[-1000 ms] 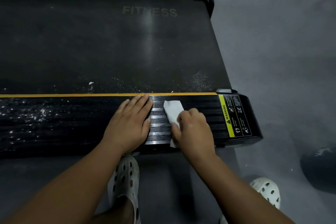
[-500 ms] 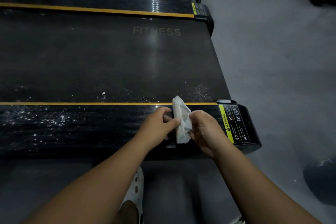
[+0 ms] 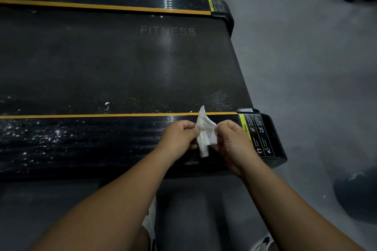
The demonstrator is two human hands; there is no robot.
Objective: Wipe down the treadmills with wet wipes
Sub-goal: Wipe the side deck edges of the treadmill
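Pinching the wet wipe (image 3: 205, 134) between our left hand (image 3: 179, 135) and right hand (image 3: 232, 140), we hold it above the treadmill's (image 3: 122, 63) near side rail (image 3: 102, 138). We judge it light, limp and damp; gripping opposite edges should keep it spread.

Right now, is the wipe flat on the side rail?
No: both the left hand and right hand pinch the wipe, crumpled, above the side rail.
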